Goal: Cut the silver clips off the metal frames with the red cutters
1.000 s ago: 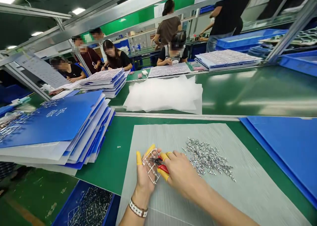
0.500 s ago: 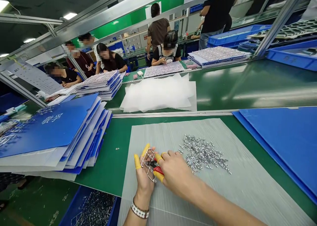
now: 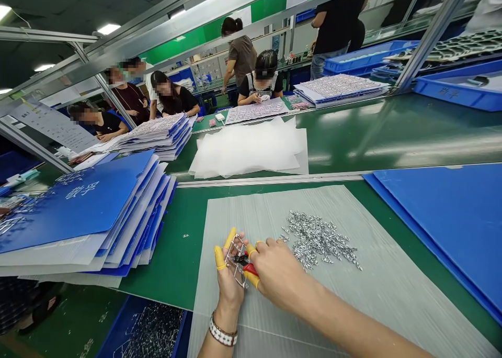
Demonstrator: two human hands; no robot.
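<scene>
At a green bench, a worker's two hands are meeting close together over a grey sheet, each clamped on its own thing. The left hand, wearing yellow fingertip covers, is pinching a small metal frame between thumb and fingers, its long axis running away from the body and leaning a little to the left. The right hand is gripping red-handled cutters, whose nose is coming in from the right, crosswise to the frame and touching its lower half. A pile of small metal pieces is lying on the sheet just to the right, nearer the right hand and beyond its knuckles. A stack of blue sheets is sitting well to the left, and a blue bin of metal scrap is standing below the bench edge.
</scene>
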